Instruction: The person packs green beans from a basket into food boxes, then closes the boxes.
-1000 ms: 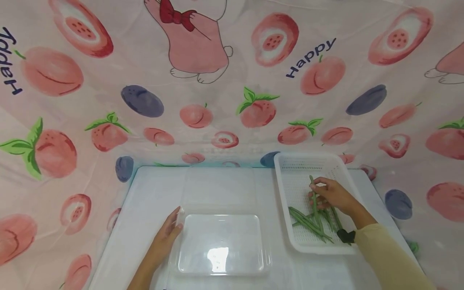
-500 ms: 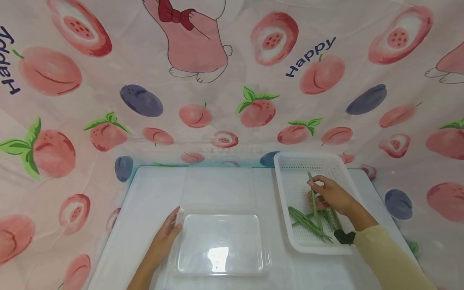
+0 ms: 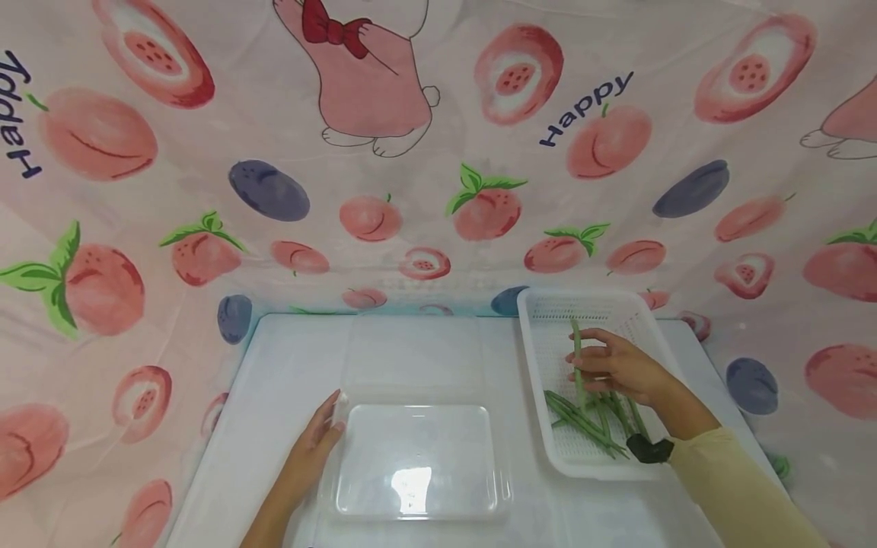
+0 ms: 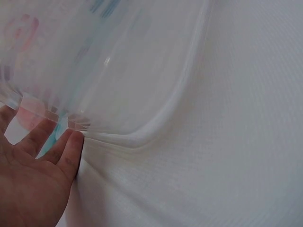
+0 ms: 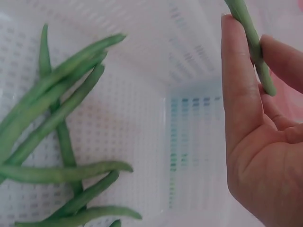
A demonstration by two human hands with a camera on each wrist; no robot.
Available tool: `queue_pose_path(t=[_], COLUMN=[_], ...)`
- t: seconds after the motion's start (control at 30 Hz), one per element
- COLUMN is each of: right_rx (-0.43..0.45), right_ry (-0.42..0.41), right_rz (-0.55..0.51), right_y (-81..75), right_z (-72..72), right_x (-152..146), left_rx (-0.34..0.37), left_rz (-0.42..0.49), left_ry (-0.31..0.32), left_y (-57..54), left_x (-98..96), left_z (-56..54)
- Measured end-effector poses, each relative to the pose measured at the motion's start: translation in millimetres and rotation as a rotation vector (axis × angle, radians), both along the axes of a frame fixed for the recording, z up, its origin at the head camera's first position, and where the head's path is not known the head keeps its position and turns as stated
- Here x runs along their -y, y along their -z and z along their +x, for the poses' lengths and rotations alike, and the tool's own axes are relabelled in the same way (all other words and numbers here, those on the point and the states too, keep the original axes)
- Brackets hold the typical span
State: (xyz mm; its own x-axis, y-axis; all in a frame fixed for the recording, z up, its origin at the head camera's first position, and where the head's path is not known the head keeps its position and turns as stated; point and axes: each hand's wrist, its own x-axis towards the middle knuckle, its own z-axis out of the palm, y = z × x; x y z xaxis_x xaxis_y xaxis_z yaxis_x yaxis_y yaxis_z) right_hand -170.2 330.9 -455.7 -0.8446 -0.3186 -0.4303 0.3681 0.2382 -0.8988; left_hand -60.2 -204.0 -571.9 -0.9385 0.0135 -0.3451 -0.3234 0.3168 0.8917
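My right hand (image 3: 620,369) pinches a green bean (image 3: 577,358) between thumb and fingers, above a white perforated plastic basket (image 3: 537,426). Several more green beans (image 5: 52,113) lie loosely in the basket, some crossing each other. In the right wrist view the held bean (image 5: 251,38) slants between the fingertips, its upper end cut off by the frame. My left hand (image 3: 314,447) rests against the left side of a clear plastic box (image 3: 418,457). In the left wrist view, fairly straight fingers (image 4: 71,153) touch the box's rim (image 4: 175,99). No contents show inside the box.
A white table (image 3: 274,380) carries box and basket. Behind the box lies a faint transparent panel (image 3: 414,354), perhaps its lid. Fruit-printed cloth (image 3: 425,175) rises around the back and sides. A dark object (image 3: 649,449) sits at the right wrist.
My right hand has shifted slightly left, bringing the pinched green bean left and up from the others; its fingers have spread. The left hand and the box have stayed put.
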Motion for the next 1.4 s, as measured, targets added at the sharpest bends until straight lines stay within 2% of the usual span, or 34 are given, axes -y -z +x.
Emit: queue_pose_path(t=[0.17, 0.37, 0.77, 1.1, 1.4], right_rx=[-0.003, -0.016, 0.020, 0.031, 0.065], right_ry=[-0.036, -0.084, -0.152, -0.221, -0.288], right_rz=[-0.050, -0.070, -0.063, -0.013, -0.049], right_y=[-11.0, -16.5, -19.4, -23.0, -21.8], right_z=[3.1, 6.9, 18.1, 31.1, 38.7], right_x=[14.4, 35.3, 84.9, 120.4, 148.0], left_rx=[-0.006, -0.029, -0.025, -0.026, -0.034], left_rz=[0.000, 0.019, 0.014, 0.022, 0.020], left_ry=[0.000, 0.008, 0.005, 0.005, 0.000], left_y=[1.5, 1.2, 1.0, 1.8, 2.4], left_x=[0.1, -0.5, -0.3, 0.3, 0.3], left_z=[-0.2, 0.2, 0.5, 0.2, 0.8])
